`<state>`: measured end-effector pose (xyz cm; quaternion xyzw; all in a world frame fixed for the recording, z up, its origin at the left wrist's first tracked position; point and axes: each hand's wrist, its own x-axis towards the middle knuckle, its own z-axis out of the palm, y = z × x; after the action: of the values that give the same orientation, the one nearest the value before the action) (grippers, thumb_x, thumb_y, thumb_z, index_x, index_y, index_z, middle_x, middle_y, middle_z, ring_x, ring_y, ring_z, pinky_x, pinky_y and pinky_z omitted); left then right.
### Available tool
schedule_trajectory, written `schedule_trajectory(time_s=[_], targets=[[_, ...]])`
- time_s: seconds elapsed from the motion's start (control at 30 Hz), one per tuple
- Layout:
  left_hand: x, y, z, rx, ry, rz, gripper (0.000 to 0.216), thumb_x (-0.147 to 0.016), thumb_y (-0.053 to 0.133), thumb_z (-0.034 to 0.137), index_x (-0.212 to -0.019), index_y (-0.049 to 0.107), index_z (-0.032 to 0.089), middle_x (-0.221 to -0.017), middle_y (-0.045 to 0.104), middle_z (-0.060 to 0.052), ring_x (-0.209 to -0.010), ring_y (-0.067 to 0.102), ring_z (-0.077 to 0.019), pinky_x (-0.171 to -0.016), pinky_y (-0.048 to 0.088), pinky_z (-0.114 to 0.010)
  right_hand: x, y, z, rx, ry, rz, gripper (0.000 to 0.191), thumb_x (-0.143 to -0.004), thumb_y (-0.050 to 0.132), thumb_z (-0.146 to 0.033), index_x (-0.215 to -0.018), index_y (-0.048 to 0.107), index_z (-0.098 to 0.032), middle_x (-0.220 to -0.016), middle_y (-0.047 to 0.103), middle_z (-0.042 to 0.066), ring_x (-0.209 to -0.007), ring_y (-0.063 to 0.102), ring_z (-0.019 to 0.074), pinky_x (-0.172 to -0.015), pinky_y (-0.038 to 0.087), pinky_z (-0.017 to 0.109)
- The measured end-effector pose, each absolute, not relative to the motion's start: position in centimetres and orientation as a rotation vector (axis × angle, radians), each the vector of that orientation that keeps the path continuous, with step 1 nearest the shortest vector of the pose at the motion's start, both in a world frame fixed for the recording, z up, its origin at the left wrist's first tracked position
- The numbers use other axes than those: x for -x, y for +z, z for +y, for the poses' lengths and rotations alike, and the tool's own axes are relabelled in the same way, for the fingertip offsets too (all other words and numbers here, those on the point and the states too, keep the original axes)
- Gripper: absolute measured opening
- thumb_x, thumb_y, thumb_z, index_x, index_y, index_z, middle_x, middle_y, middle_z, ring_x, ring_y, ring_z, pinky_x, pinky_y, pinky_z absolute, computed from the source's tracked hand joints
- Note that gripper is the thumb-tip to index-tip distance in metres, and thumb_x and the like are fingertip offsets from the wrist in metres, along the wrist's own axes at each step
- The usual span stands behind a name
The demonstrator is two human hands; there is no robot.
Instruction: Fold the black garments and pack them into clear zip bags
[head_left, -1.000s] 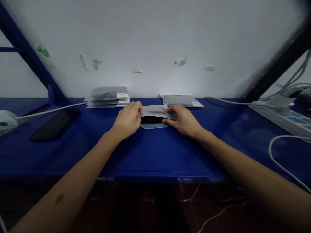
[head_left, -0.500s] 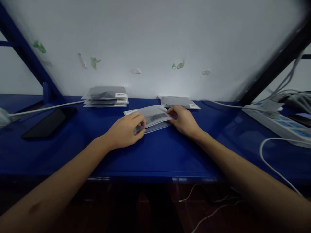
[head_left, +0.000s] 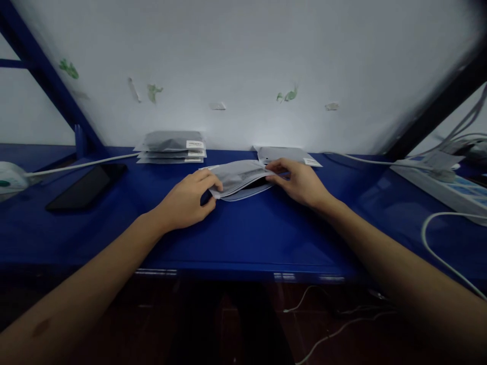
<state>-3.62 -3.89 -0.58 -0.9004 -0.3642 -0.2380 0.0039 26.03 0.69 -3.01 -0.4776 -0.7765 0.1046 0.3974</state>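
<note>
A flat grey plastic pouch (head_left: 239, 175) lies on the blue table (head_left: 243, 233) in front of me, a dark object showing inside its right end. My left hand (head_left: 188, 200) pinches the pouch's left corner, fingers closed on it. My right hand (head_left: 300, 180) grips the pouch's right end, fingers curled over its edge. A stack of similar grey pouches with white labels (head_left: 171, 147) sits at the back left. A single grey pouch (head_left: 291, 154) lies flat just behind my right hand.
A black phone (head_left: 85, 187) lies at the left beside a white cable (head_left: 76, 166) and a white device (head_left: 9, 177). A white power strip (head_left: 445, 187) and looping white cables (head_left: 433, 238) are at the right. A white wall stands behind the table.
The pouch has been turned over, its barcode label no longer showing. My left hand shifted from the pouch's top edge to its left corner. My right hand stayed at the right end.
</note>
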Motion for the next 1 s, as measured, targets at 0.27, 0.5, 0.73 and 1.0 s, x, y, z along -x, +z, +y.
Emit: schedule_trajectory(time_s=[0.27,0.5,0.73,1.0], targets=[[3.3,-0.7,-4.1,2.725,-0.759,-1.115,0.011,-0.093,0.051,0.02,-0.096,0.062,0.021,-0.101,0.07,-0.004,-0.094,0.063,-0.0197,-0.087,0.046,-0.035,-25.4,-2.2,-0.9,1.154,-0.01,-2.027,0.027,-0.089,0.059,-0.034,-0.111,0.067,-0.022,-0.114,0.068,0.012,-0.113,0.061,0.0306,-0.101,0.046,0.052],[2.4,-1.1,-4.1,2.684,-0.778,-1.089,0.01,-0.094,0.053,0.022,-0.094,0.063,0.021,-0.097,0.072,-0.003,-0.093,0.066,-0.0194,-0.089,0.046,-0.034,-22.0,-1.6,-3.4,0.863,-0.266,-2.23,0.025,-0.094,0.054,-0.034,-0.112,0.065,-0.021,-0.117,0.064,0.013,-0.112,0.056,0.0294,-0.099,0.044,0.049],[1.7,-1.3,-4.4,2.654,-0.688,-0.947,0.013,-0.099,0.051,0.023,-0.09,0.06,0.02,-0.09,0.071,-0.001,-0.085,0.065,-0.0174,-0.084,0.047,-0.032,-20.3,-1.9,-4.1,0.699,-0.444,-2.448,0.027,-0.102,0.046,-0.033,-0.101,0.07,-0.02,-0.107,0.069,0.009,-0.102,0.056,0.0244,-0.091,0.045,0.04],[1.4,-1.2,-4.6,2.476,-0.712,-0.816,0.018,-0.1,0.047,0.018,-0.086,0.059,0.018,-0.084,0.069,-0.003,-0.075,0.061,-0.018,-0.076,0.049,-0.031,-20.1,-2.0,-3.8,0.582,-0.715,-2.296,0.025,-0.103,0.047,-0.027,-0.09,0.067,-0.019,-0.094,0.071,0.006,-0.086,0.055,0.0199,-0.079,0.043,0.034]])
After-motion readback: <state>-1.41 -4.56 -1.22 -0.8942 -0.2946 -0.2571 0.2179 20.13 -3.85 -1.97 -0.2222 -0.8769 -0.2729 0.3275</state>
